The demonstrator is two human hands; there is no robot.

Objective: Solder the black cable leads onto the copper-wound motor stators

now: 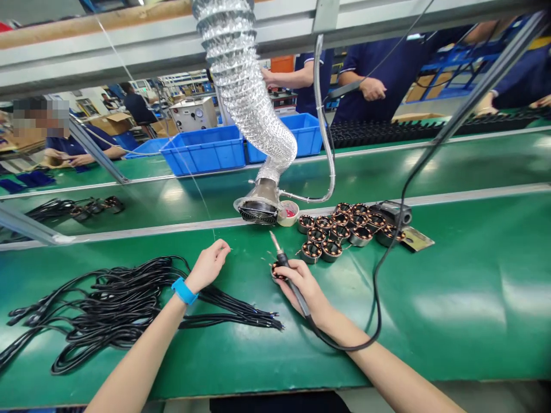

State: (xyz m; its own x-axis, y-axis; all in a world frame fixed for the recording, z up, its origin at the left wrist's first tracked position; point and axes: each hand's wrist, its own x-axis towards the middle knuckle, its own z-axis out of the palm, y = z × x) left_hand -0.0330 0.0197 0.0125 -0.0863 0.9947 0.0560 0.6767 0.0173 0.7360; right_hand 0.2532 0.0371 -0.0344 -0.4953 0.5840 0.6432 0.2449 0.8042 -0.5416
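My left hand (209,267), with a blue band at the wrist, pinches a thin solder wire (206,209) that hangs down from above. A short end pokes out past the fingertips. In my right hand (307,289) is a soldering iron (282,258), its tip angled up and away to the left. A ring-shaped copper-wound motor stator (274,272) sits under the same fingers, partly hidden; whether they grip it I cannot tell. Several more stators (331,248) stand grouped beyond my right hand. Black power cables (116,298) lie bundled at the left, their stripped ends near the middle.
A fume extraction hose (260,115) hangs over the green bench (465,298), beside a tape roll (288,213). A dark metal stand (391,212) is behind the stators. Blue bins (204,152) and co-workers (379,74) are across the line. The iron's cord (379,287) loops at right.
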